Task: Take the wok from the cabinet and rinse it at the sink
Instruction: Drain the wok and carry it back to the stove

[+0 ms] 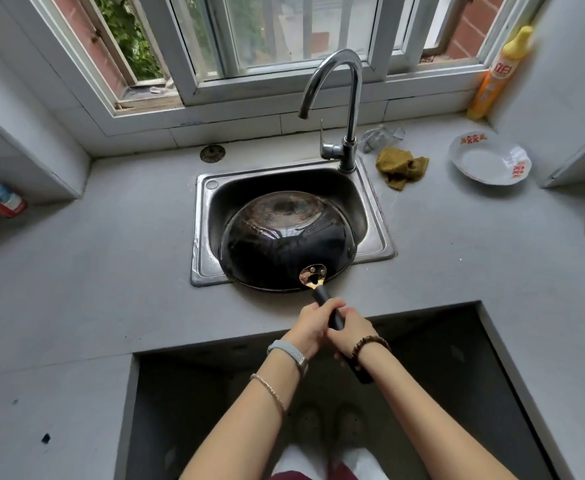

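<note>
Holding the wok (286, 239) upside down over the sink (374, 216), both hands clenched on one long dark handle (329, 308).

Head view, item by item:

- Wok: dark, round, bottom up, worn patch at its centre. It fills most of the sink; its near rim overhangs the sink's front edge, above the surface (111, 271). Whether it rests on the sink or hangs just above cannot be told.
- Left hand (310, 327): wrapped round the handle, nearer the wok; pale band on the wrist.
- Right hand (350, 332): wrapped round the handle just behind, touching the left; bead bracelet on the wrist. The handle's end juts out past it.
- Faucet (339, 98): curved, standing at the sink's far right corner, spout ending above the far part of the sink. No water seen running.

Judgement on the step: the outside looks about to be rinsed or drained. A two-handed grip suits a heavy pan on a long lever; keeping the rim inside the sink would stop drips reaching the surface, and one hand must come free to work the faucet lever.

Surface and room:

- Surface: grey, matte, wrapping the sink, with a dark open recess below at the front.
- Cloth (402, 168): olive, crumpled, right of the faucet.
- Plate (490, 159): white, red marks, far right.
- Bottle (499, 74): yellow, in the right corner by the window (284, 36).
</note>
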The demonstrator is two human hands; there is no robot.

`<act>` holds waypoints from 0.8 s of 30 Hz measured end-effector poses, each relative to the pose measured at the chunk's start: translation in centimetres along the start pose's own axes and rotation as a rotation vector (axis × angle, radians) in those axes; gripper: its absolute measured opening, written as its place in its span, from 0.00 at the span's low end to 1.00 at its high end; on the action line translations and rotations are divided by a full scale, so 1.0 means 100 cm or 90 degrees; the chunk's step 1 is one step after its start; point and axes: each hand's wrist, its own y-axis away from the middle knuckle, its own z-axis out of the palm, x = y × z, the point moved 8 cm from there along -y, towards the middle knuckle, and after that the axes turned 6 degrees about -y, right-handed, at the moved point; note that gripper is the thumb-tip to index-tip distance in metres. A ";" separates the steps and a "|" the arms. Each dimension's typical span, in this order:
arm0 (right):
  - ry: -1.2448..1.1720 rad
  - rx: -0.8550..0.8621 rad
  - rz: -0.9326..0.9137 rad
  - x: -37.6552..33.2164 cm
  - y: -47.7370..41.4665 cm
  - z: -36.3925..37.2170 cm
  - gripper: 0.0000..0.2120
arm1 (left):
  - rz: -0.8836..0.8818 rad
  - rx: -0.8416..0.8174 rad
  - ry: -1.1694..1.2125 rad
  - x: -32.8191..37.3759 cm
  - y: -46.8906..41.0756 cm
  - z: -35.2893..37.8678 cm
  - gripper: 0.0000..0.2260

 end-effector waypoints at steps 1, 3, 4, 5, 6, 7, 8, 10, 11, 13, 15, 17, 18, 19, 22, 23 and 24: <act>0.014 -0.001 0.021 0.000 0.002 0.000 0.10 | 0.000 -0.008 0.023 0.000 -0.002 0.003 0.06; 0.030 0.013 0.034 -0.001 0.001 0.000 0.14 | -0.003 -0.020 0.057 -0.001 -0.004 0.009 0.06; 0.038 0.022 0.027 -0.003 0.000 0.000 0.17 | -0.003 -0.016 0.061 0.000 -0.004 0.010 0.06; 0.045 0.028 0.017 -0.004 -0.002 0.001 0.20 | -0.001 -0.011 0.059 0.000 -0.005 0.010 0.06; 0.054 0.033 0.008 -0.005 -0.004 0.002 0.21 | 0.002 -0.008 0.052 0.001 -0.005 0.010 0.06; 0.064 0.036 0.000 -0.007 -0.003 0.002 0.22 | 0.001 -0.005 0.049 0.001 -0.005 0.010 0.05; 0.071 0.040 -0.006 -0.009 -0.001 0.001 0.22 | 0.000 -0.008 0.050 0.001 -0.004 0.011 0.04; 0.070 0.049 -0.011 -0.011 0.004 -0.001 0.21 | -0.001 -0.015 0.062 0.000 -0.004 0.011 0.03; 0.069 0.051 -0.015 -0.013 0.005 -0.002 0.21 | 0.002 -0.022 0.065 0.002 -0.001 0.012 0.03; 0.063 0.043 -0.026 -0.015 0.008 -0.003 0.20 | 0.016 -0.019 0.062 0.004 0.001 0.011 0.04; 0.053 0.031 -0.042 -0.017 0.012 -0.003 0.20 | 0.035 0.009 0.040 0.005 0.005 0.006 0.04; 0.043 0.023 -0.068 -0.021 0.017 -0.003 0.21 | 0.054 0.018 0.041 0.007 0.011 0.003 0.04; 0.040 0.019 -0.082 -0.023 0.021 -0.002 0.22 | 0.062 0.012 0.051 0.009 0.015 0.002 0.04; 0.036 0.014 -0.098 -0.027 0.024 0.000 0.22 | 0.073 0.005 0.061 0.012 0.020 0.000 0.05; 0.024 -0.001 -0.145 -0.044 0.038 0.004 0.23 | 0.108 0.005 0.065 0.025 0.036 -0.010 0.06; 0.020 -0.005 -0.158 -0.050 0.042 0.005 0.23 | 0.123 0.008 0.061 0.030 0.042 -0.015 0.06; 0.015 -0.009 -0.172 -0.057 0.046 0.007 0.23 | 0.138 0.012 0.055 0.037 0.049 -0.019 0.06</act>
